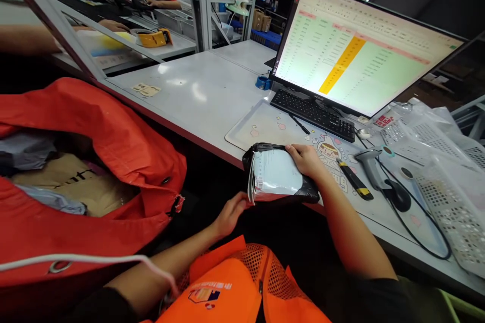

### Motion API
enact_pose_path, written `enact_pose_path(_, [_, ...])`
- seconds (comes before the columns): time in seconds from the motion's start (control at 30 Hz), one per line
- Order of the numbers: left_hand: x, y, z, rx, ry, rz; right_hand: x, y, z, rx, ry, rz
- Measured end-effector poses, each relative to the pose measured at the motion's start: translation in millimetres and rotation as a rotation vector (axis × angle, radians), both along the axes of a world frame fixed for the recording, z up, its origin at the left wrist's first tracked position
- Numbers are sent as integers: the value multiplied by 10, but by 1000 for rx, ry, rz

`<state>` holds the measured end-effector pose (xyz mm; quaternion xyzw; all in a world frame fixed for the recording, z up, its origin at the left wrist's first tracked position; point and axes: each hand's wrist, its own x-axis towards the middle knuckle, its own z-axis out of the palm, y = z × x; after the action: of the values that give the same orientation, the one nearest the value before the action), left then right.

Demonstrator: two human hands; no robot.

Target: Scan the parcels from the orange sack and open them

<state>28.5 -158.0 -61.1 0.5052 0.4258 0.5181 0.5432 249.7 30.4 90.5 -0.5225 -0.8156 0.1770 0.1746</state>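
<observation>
A black plastic parcel [278, 174] with a large pale label or sheet under clear film is held at the table's front edge. My right hand [306, 160] grips its upper right side, thumb on top and the other fingers partly hidden. My left hand [230, 216] is at the parcel's lower left corner, its fingers drawn together at the edge of the layers there. Right of the parcel, on the desk mat [250, 128], lie a black and yellow utility knife [355, 180] and a grey barcode scanner [373, 167].
A big red bag [125, 161] holding several parcels stands open on the left. A monitor [364, 50] and keyboard [312, 113] stand at the back of the table [182, 91]. White perforated baskets [450, 202] line the right. Another person's arm [30, 39] shows beyond the metal frame.
</observation>
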Motion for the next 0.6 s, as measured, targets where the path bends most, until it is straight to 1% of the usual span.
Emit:
enact_pose_path(0.03, [16, 136, 7, -111, -142, 10, -13, -34, 23, 6, 0, -4])
enact_pose_path(0.07, [21, 250, 57, -188, -262, -9, -21, -98, 49, 12, -1, -7])
enact_pose_path(0.1, [14, 329, 143, -225, -351, -36, -21, -197, 77, 19, -1, -6])
enact_pose_path(0.13, [-4, 368, 253, -225, -398, -63, -12, -334, 102, 33, -5, 0])
enact_pose_path(0.17, [-29, 367, 374, -197, -397, -96, 6, -506, 119, 52, -12, 9])
enact_pose_path(0.23, [-77, 279, 599, -96, -276, -167, 61, -918, 115, 86, -20, 20])
enact_pose_path(0.3, [-81, 145, 763, -6, -50, -270, 124, -1337, 46, 96, 29, 5])
enact_pose_path(0.4, [45, -5, 890, 45, 299, -442, 221, -1807, -178, 94, 251, -46])
enact_pose_path(0.47, [181, -53, 921, 55, 446, -579, 341, -2009, -365, 75, 400, -97])
enact_pose_path(0.53, [300, -70, 923, 100, 512, -732, 571, -2184, -516, 47, 460, -215])
enact_pose_path(0.57, [340, -68, 914, 138, 514, -790, 737, -2278, -561, 65, 458, -325])
enact_pose_path(0.6, [366, -57, 900, 179, 487, -823, 935, -2383, -580, 110, 444, -468])
